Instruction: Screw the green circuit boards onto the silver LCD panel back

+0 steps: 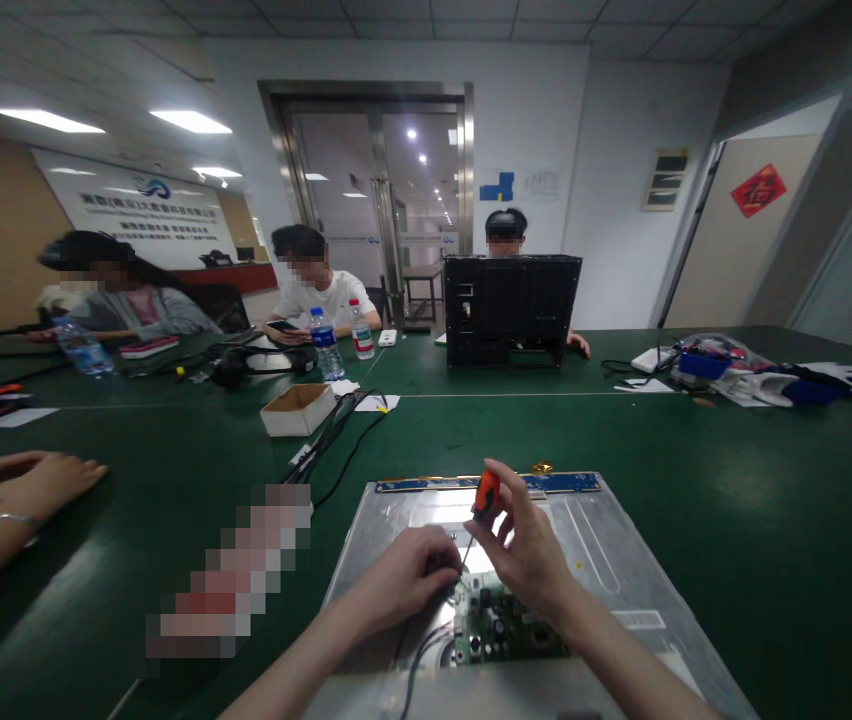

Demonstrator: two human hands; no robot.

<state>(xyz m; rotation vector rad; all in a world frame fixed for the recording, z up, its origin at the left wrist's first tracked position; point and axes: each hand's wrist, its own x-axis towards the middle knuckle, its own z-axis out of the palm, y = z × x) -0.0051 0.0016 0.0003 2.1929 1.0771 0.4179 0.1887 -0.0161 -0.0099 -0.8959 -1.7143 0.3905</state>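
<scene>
A flat metal panel (606, 560) lies on the green table, with a blue strip (576, 482) along its far edge and a green circuit board (497, 625) near its middle. My right hand (531, 550) grips a red and black screwdriver (486, 492) by its handle, the thin shaft pointing down at the board's upper left corner. Beside the tip, my left hand (415, 572) has its fingers closed; what they hold, if anything, is hidden. A dark cable (415, 665) runs over the panel below my left hand.
Another person's hands (43, 490) rest at the left. Beyond the panel are a small open box (297, 410), black cables (351, 450), bottles (326, 345) and a black monitor-like unit (512, 310). A bagged pile (741, 370) lies at the right. Several people sit around the table.
</scene>
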